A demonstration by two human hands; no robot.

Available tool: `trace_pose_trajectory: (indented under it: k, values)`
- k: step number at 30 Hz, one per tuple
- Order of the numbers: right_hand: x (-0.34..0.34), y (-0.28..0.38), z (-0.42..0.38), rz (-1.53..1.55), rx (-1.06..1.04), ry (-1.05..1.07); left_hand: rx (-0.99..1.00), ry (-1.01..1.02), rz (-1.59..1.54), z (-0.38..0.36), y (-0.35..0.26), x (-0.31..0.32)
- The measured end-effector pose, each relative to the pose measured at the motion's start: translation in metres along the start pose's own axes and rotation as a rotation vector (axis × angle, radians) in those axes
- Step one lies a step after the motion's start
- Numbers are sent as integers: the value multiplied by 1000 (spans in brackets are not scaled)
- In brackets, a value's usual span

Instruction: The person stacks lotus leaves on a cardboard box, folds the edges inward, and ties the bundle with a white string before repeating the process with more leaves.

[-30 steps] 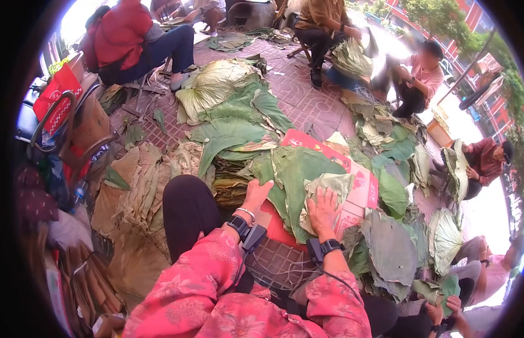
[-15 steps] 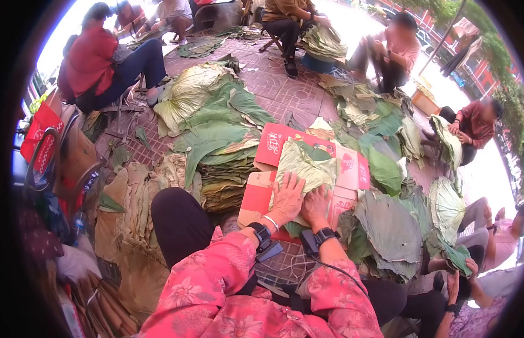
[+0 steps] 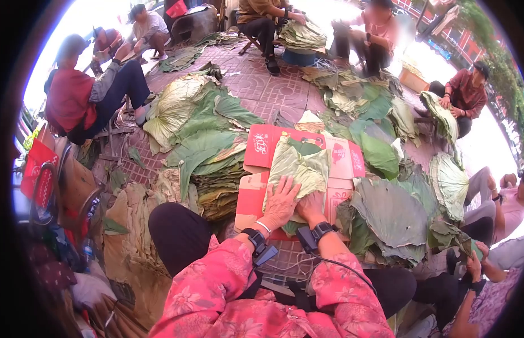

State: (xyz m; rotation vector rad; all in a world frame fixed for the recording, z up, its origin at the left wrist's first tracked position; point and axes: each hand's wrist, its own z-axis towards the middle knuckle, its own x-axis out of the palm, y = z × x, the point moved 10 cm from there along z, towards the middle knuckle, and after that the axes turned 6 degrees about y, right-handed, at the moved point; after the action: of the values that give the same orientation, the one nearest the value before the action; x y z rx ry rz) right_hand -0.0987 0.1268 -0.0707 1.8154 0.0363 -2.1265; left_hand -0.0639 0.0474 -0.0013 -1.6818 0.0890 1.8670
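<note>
A pale green folded leaf (image 3: pixel 303 166) lies on a flattened red cardboard box (image 3: pixel 259 147) in front of me. My left hand (image 3: pixel 281 201) rests flat on the leaf's lower left part, its fingers spread. Beside it, my right hand (image 3: pixel 311 207) presses on the lower right part, with its fingertips partly hidden by the leaf's edge. A darker green patch shows at the top of the folded leaf. Under the lower edge, near my wrists, a bit of green leaf sticks out.
Stacked leaves (image 3: pixel 219 188) stand left of the box, and broad grey-green leaves (image 3: pixel 388 211) lie to its right. More leaves (image 3: pixel 183 107) cover the paving ahead. Several seated people surround the area; a co-worker's hands (image 3: pixel 475 262) hold a leaf at the lower right.
The view has shifted, so the surroundings sit higher or further left. Both hands remain on the leaf. The person at the far left has a hand raised now.
</note>
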Motion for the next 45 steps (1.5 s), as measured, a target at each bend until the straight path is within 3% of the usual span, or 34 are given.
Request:
trace_pose_trajectory:
  k: [5, 8, 9, 12, 13, 16, 20, 24, 27, 33, 37, 40, 42, 45]
  values:
    - [4, -11, -5, -25, 30, -17, 11, 40, -85, 0, 5, 6]
    - [-13, -23, -4, 156, 97, 91, -9, 135, -138, 1, 6, 8]
    - [-55, -33, -11, 621, 160, -313, -25, 180, -154, 2, 5, 8]
    - [-67, -58, -15, 1014, 326, -339, -28, 271, 22, 2, -2, 13]
    - [-81, -65, -22, 1009, 349, -481, -22, 260, 33, 2, -3, 13]
    - [-95, -68, -41, 954, 553, -388, -14, 247, 57, 3, -6, 14]
    - [-90, -60, -57, 570, 572, -216, -4, 231, 63, 2, -9, 12]
    - [-86, -65, -60, 500, 756, -175, 1, 222, 54, 1, -7, 16]
    - [-70, -72, -56, 514, 822, 5, -15, 247, 30, 2, -7, 16]
    - [-88, -64, -41, 456, 768, 104, -40, 296, 90, -4, -21, 4]
    - [-109, -56, -28, 316, 590, 57, 163, 318, 236, 7, -42, 1]
    - [-113, -59, -23, 233, 561, 70, 101, 593, -51, 19, -37, 4]
    - [-117, -55, -17, 247, 498, 46, 85, 499, -342, 26, -23, -3]
    - [-130, -35, -7, 243, 452, 84, 118, 344, -817, 41, 13, 41]
